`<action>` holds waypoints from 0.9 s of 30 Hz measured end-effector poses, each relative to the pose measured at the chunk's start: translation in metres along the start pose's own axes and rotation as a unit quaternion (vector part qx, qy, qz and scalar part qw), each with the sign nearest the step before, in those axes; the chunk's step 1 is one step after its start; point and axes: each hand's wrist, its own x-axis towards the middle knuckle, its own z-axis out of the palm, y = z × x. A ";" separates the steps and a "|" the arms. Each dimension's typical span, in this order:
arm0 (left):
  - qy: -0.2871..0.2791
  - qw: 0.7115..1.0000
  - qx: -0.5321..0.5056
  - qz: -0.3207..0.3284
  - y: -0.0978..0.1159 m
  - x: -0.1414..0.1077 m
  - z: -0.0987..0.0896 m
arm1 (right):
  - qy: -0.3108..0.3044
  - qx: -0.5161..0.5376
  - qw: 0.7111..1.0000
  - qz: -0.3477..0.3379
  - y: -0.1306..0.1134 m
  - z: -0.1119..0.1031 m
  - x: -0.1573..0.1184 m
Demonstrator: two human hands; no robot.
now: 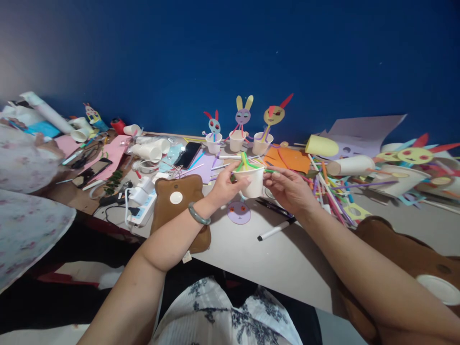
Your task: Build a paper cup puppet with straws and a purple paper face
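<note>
The left hand point(227, 186) grips a white paper cup point(254, 184) by its side above the tabletop point(230, 254), while the right hand point(292, 189) pinches a green pipe cleaner point(269, 170) at the cup's right rim. A purple paper face point(239, 214) lies nearer, with a white marker point(273, 231) to its right.

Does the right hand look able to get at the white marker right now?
Likely yes: the white marker lies uncovered on the table near the right hand, though that hand is pinching a green pipe cleaner.

Grey-green bangle point(198, 216) — white flowered top point(230, 318)
</note>
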 end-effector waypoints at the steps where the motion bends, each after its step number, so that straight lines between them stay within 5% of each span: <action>1: -0.009 1.000 0.009 0.011 0.003 -0.001 0.001 | 0.003 0.005 1.000 0.003 0.000 0.000 0.001; 14: -0.008 0.994 0.083 0.069 0.006 -0.009 0.006 | -0.008 -0.074 0.997 -0.037 0.002 -0.009 0.001; 27: 0.016 0.995 0.093 0.040 -0.009 0.005 -0.009 | 0.013 -0.093 0.994 -0.047 0.002 -0.008 0.002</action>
